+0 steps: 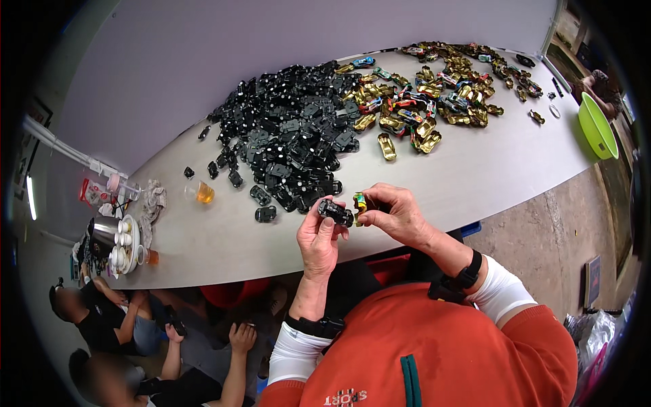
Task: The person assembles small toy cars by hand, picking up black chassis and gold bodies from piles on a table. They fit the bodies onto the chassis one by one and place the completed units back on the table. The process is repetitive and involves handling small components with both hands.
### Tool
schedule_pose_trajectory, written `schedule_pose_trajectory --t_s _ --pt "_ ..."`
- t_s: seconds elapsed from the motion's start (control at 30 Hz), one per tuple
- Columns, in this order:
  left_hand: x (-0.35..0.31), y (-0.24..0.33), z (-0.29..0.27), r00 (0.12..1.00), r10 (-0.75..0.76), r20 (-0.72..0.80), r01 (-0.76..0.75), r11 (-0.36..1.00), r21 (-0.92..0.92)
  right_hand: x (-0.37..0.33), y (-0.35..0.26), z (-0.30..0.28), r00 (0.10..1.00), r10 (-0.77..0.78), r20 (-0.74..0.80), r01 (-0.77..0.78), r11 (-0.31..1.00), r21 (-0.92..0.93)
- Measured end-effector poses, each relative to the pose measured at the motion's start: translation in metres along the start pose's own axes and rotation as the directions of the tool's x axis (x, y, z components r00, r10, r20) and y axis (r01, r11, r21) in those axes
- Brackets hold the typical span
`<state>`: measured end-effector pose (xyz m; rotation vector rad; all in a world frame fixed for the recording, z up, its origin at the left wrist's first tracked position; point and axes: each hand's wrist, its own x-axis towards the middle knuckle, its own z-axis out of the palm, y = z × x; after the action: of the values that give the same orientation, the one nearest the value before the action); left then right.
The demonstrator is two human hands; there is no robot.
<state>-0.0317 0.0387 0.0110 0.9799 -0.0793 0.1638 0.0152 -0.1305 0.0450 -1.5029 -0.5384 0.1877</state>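
My left hand (pixel 319 237) pinches a small black toy-car chassis (pixel 336 212) above the table's near edge. My right hand (pixel 393 211) holds a gold and green toy-car body (pixel 359 201) right beside the chassis, the two parts almost touching. Behind my hands lies a big heap of black chassis parts (pixel 291 136). Farther right spreads a heap of gold and coloured car bodies (pixel 434 95). One gold body (pixel 386 146) lies apart between the heaps.
The long grey table (pixel 475 169) runs diagonally. A glass of amber drink (pixel 203 192) stands left of the black heap. A kettle and white cups on a tray (pixel 115 241) sit at the table's left end. A green bowl (pixel 598 127) is at the right. Two people sit low at the left.
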Motion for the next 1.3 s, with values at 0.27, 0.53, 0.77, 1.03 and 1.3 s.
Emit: schedule_pose_trajectory --t_s 0.27,0.53,0.77,1.03,1.3 --pt "-0.001 -0.001 0.004 1.000 0.023 0.020 -0.024 0.998 0.065 0.000 0.001 0.001 1.000 -0.007 -0.004 0.007 0.999 -0.034" --pt "0.000 -0.002 0.012 0.993 0.068 0.100 -0.084 0.984 0.159 0.001 -0.007 0.003 0.924 -0.377 0.070 0.368 0.822 -0.435" --pt "-0.001 -0.001 0.015 0.984 0.129 0.121 -0.150 0.972 0.180 0.001 -0.017 0.005 0.937 -0.323 0.136 0.348 0.813 -0.466" --pt "-0.002 0.000 0.020 0.986 0.130 0.107 -0.148 0.972 0.183 -0.003 -0.015 0.006 0.946 -0.294 0.139 0.325 0.849 -0.416" --pt "-0.009 0.001 0.030 0.991 0.086 0.102 -0.099 0.986 0.134 -0.005 -0.046 -0.001 0.958 -0.123 0.261 0.256 0.775 -0.577"
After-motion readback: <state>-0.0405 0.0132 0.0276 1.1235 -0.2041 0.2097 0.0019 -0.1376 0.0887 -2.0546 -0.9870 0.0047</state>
